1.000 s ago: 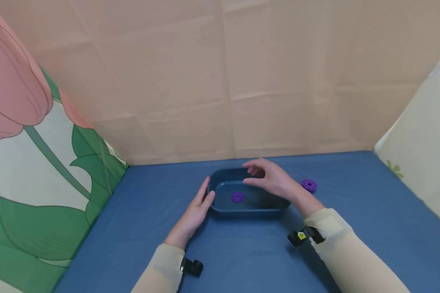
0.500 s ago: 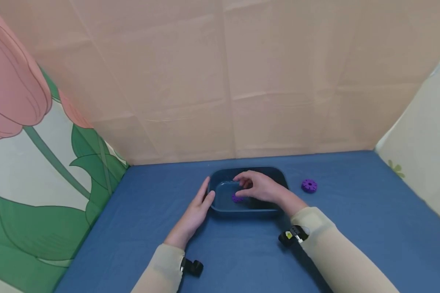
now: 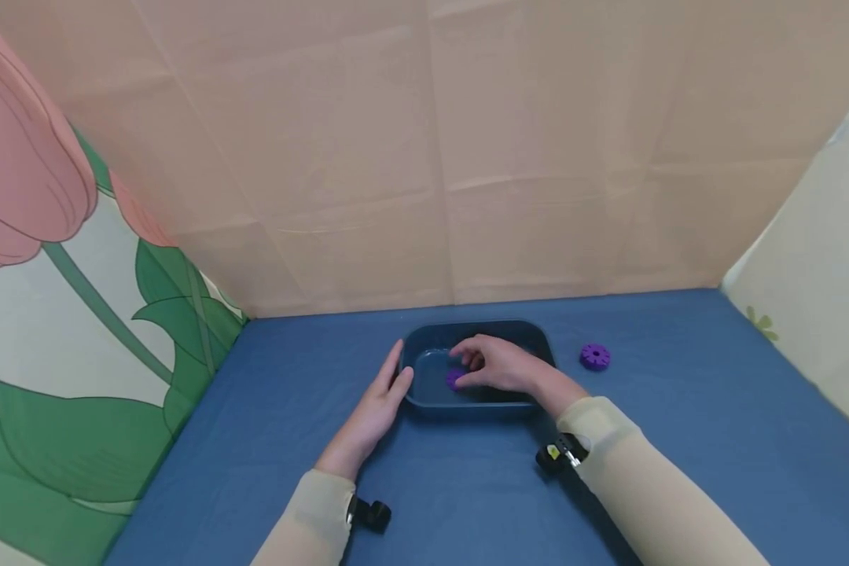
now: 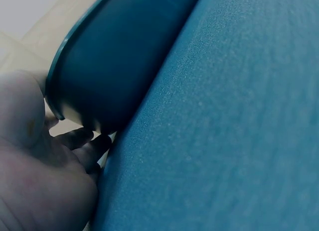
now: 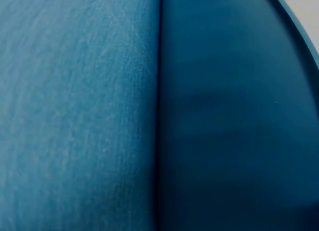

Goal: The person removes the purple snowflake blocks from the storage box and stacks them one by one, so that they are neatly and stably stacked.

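Observation:
In the head view a dark blue rectangular tray point(image 3: 481, 410) stands on a blue cloth. My left hand point(image 3: 371, 413) holds its left end, thumb at the rim; in the left wrist view the fingers point(image 4: 92, 149) lie against the outer wall. Inside the tray is a small purple notched disc point(image 3: 452, 380), partly hidden by my right hand point(image 3: 502, 365). That hand reaches in over the right side with bent fingers, thumb tip beside the disc and index fingertip apart from it. The right wrist view shows only cloth and the tray's outer wall point(image 5: 234, 111).
A second purple notched disc point(image 3: 595, 357), thicker-looking and with a centre hole, lies on the blue cloth point(image 3: 679, 440) right of the tray. A beige sheet point(image 3: 431, 157) hangs behind. Flower-printed panels point(image 3: 56, 330) stand at the left and right.
My right hand has moved left and down into the tray, its thumb now beside the disc, uncovering the tray's back right corner. The left hand has stayed on the tray.

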The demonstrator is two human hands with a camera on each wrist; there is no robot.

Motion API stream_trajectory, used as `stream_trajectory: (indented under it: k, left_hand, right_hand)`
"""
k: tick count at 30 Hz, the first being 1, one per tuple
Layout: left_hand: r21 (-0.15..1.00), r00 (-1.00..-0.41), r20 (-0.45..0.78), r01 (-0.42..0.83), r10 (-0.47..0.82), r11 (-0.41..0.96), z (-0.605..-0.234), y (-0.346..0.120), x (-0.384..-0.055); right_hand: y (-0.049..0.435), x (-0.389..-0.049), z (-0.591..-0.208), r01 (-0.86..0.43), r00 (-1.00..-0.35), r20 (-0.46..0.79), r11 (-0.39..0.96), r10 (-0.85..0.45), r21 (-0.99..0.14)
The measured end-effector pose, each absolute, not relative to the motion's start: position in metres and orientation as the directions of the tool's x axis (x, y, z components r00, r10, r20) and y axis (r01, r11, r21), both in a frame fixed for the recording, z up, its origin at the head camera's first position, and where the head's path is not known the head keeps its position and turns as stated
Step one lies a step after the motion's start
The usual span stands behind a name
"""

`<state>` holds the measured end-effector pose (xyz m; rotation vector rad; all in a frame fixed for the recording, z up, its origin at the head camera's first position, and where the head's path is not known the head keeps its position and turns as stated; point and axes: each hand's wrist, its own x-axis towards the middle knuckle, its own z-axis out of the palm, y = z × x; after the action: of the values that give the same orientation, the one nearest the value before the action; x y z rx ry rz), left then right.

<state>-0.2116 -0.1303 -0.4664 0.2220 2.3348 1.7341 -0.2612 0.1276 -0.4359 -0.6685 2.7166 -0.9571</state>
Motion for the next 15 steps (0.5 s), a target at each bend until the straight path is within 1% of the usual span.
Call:
stream_trajectory:
  k: [6,15]
  left_hand:
    - [0.955,-0.958,-0.113,-0.031,0.265,0.295,-0.461,-0.130,-0.210]
    - [0.953,-0.949,-0.136,-0.047,0.285,0.300,-0.432,-0.128,-0.195]
  right_hand:
    - [0.128,-0.262,-0.437,-0.361,-0.875,-0.042,0.707,-0.482,-0.608]
    - [0.127,-0.261,-0.437,-0.360,-0.875,-0.069,0.738,-0.480,-0.570]
